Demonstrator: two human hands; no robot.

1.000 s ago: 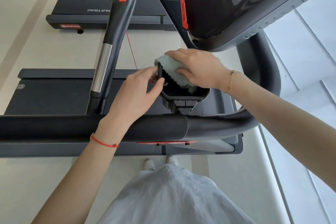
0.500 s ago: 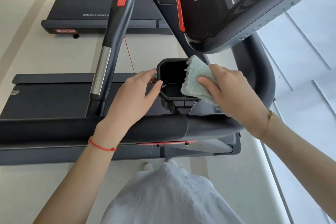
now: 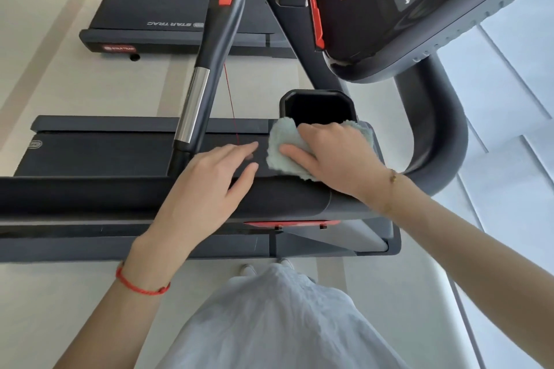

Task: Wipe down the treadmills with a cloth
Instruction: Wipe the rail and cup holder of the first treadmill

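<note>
A pale green cloth (image 3: 283, 156) lies over the near side of the black cup holder (image 3: 317, 106), just above the treadmill's black front handlebar (image 3: 90, 193). My right hand (image 3: 335, 156) covers the cloth, fingers spread over it and thumb underneath, pressing it against the holder's outer wall. Left of the cloth, my left hand (image 3: 207, 189) hovers over the handlebar with straight fingers and holds nothing. The console (image 3: 419, 9) with green and red buttons hangs above at the upper right.
A side handrail (image 3: 209, 63) with a chrome sleeve and red button rises left of the holder. The belt deck (image 3: 99, 156) lies below, and a second treadmill (image 3: 168, 24) stands beyond. A red safety cord (image 3: 230, 105) hangs down. Pale floor surrounds the machines.
My right hand brought the cloth out of the cup holder and down onto its near outer side. My left hand let go of the holder's rim and drew back over the handlebar.
</note>
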